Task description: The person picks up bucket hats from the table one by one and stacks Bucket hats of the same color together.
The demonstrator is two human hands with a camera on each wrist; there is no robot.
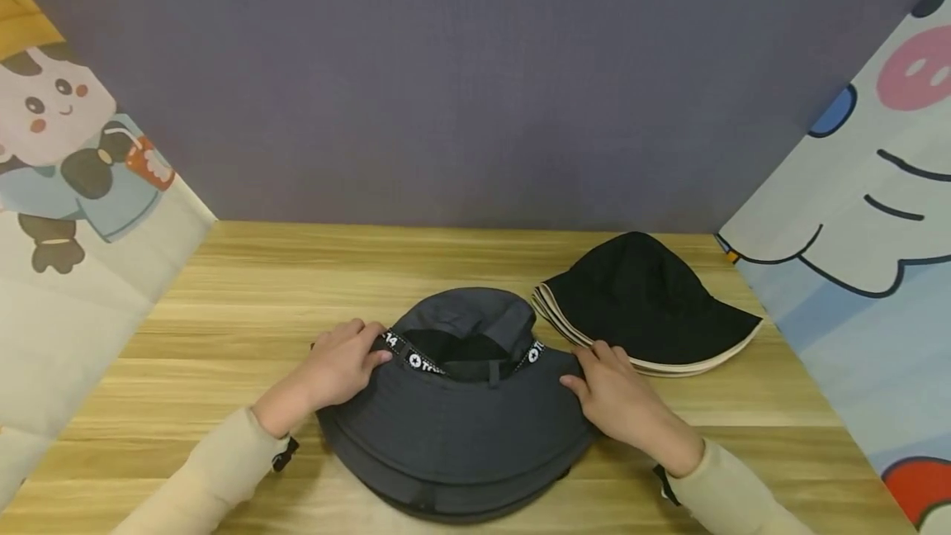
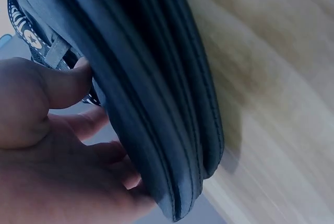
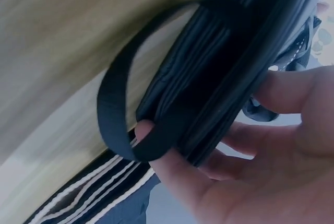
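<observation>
A stack of dark grey-blue wide-brimmed sun hats (image 1: 461, 428) stands at the front middle, several brims layered together in the left wrist view. A black band (image 1: 423, 363) with white lettering runs round the inside edge. My left hand (image 1: 343, 363) grips the brims at their left end, thumb (image 2: 70, 83) on one face and fingers on the other. At the right end, my right hand (image 1: 620, 395) holds the brims between thumb and fingers. A dark strap (image 3: 115, 104) loops out from the brims, past one fingertip, in the right wrist view.
Black bucket hats (image 1: 646, 304) with cream edges lie stacked just behind my right hand. Under everything is a wood-grain tabletop (image 1: 245, 287). A grey-purple wall (image 1: 475, 89) rises behind it, with cartoon-printed panels (image 1: 839, 213) at both sides.
</observation>
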